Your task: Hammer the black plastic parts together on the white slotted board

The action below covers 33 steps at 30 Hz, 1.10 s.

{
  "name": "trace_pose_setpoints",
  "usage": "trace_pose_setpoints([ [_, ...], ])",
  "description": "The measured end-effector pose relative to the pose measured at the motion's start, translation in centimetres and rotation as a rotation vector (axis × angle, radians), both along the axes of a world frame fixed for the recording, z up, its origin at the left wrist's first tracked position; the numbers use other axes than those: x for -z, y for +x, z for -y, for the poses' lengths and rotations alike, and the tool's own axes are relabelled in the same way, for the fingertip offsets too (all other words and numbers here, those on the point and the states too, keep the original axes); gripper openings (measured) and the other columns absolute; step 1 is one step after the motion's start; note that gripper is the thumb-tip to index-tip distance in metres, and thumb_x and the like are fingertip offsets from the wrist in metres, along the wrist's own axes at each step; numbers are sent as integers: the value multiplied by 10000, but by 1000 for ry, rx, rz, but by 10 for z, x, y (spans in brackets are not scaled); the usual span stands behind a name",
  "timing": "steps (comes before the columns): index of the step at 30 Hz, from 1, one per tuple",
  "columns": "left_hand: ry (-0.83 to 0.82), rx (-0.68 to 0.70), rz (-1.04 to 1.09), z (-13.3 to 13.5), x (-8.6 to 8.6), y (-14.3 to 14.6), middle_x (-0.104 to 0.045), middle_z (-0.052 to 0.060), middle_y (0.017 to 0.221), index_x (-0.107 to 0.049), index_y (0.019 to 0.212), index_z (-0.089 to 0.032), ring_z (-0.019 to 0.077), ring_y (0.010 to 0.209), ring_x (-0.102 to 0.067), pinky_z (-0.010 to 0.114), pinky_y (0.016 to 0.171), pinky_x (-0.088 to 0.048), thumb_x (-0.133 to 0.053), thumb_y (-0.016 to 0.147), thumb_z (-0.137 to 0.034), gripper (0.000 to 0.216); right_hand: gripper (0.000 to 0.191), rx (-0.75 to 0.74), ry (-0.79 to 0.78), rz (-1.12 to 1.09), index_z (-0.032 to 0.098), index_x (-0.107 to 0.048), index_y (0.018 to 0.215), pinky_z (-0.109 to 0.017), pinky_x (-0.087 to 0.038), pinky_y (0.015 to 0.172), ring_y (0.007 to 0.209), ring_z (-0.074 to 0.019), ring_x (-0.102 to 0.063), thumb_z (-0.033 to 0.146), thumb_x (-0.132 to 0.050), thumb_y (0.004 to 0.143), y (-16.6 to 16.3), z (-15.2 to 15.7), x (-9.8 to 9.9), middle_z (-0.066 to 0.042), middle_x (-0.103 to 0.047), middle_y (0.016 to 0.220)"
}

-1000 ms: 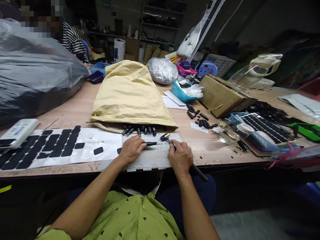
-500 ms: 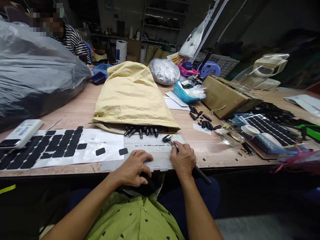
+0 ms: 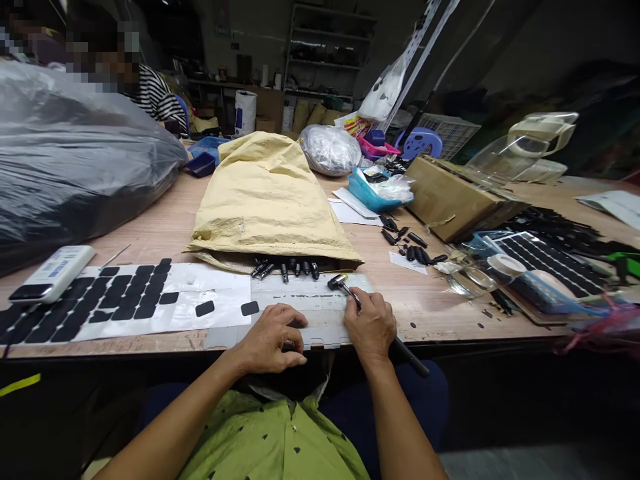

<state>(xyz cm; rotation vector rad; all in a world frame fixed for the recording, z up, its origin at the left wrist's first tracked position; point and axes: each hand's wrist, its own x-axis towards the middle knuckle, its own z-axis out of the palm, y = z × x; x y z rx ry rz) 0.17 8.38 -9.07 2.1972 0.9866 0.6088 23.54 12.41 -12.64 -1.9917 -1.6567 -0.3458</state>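
Observation:
My left hand rests at the table's front edge over a grey plastic sheet. Its fingers are bent but apart, and nothing shows in them. To its right, my right hand is wrapped round a small hammer, whose dark head lies over the sheet while the black handle sticks out past the table edge. Several black tubular parts poke from the mouth of a yellow woven sack beyond my hands. Left of them lies white backing paper with black stickers.
At left stand a white power bank and a big grey plastic bag. Black parts, a blue basket and a cardboard box sit to the right. Across the table is a person in a striped sleeve.
The whole view has shifted slightly down and right. My left thumb and fingers have moved a little; the hammer stays in my right hand in much the same place.

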Motion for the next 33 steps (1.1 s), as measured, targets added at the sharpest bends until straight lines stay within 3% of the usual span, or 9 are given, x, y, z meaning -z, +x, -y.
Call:
trace_pose_setpoints([
  [2,-46,-91,79,-5,-3,-2,-662,24,1075,-701,800,-220,203,1049,-574,358,921,-456,-762,754,-246,81,219,-1,-1,0,230,-734,1050,-309,-291,701,802,-180,-464,242,-616,866,0,0,0,-47,-618,884],
  [5,-58,-418,143,-25,-8,-14,-667,40,959,-676,932,-197,164,869,-611,295,747,-517,-632,850,-259,112,217,-2,-4,-2,231,-732,1048,-310,-289,702,801,-177,-459,238,-621,862,0,-1,0,-47,-617,892],
  [8,19,-792,-1,-55,-10,-32,-663,47,929,-671,941,-175,172,815,-608,306,724,-518,-592,860,-275,151,218,0,-8,-5,234,-731,1050,-313,-288,707,807,-177,-456,242,-617,865,1,-2,1,-47,-619,899],
  [10,32,-903,-157,-72,-8,-41,-660,55,952,-684,972,-172,194,864,-610,319,760,-505,-607,843,-293,192,217,2,-11,-7,235,-731,1049,-314,-286,711,810,-178,-454,244,-613,867,1,-2,1,-46,-618,896],
  [13,17,-878,-344,-87,-3,-49,-652,70,1007,-695,1016,-187,230,977,-594,318,792,-484,-604,845,-318,234,217,2,-9,-11,233,-733,1046,-314,-283,712,806,-176,-448,241,-612,865,0,-2,1,-46,-611,885],
  [16,25,-829,-424,-84,-1,-52,-646,72,1019,-691,1014,-206,240,1019,-576,315,797,-472,-571,870,-326,224,221,-1,-7,-19,232,-732,1045,-310,-280,706,800,-174,-439,238,-604,866,0,-1,0,-49,-598,883],
  [24,-93,-781,-315,-47,-21,-70,-655,33,985,-678,965,-221,211,922,-606,308,768,-472,-566,851,-303,180,228,-5,-5,-35,224,-726,1038,-313,-272,706,795,-179,-425,236,-586,859,-1,-1,-2,-59,-587,894],
  [27,-118,-657,-231,-40,-22,-55,-651,23,977,-679,973,-221,203,917,-605,307,776,-468,-577,856,-303,175,228,-5,-10,-36,225,-723,1048,-314,-279,712,806,-180,-429,237,-580,870,-1,-1,-2,-57,-590,903],
  [33,-65,-471,-285,-46,-12,-8,-625,41,991,-666,983,-212,227,993,-576,338,816,-448,-550,877,-252,162,225,-6,-15,-42,230,-719,1055,-307,-290,719,812,-178,-445,243,-584,876,-1,0,-2,-49,-599,901],
])
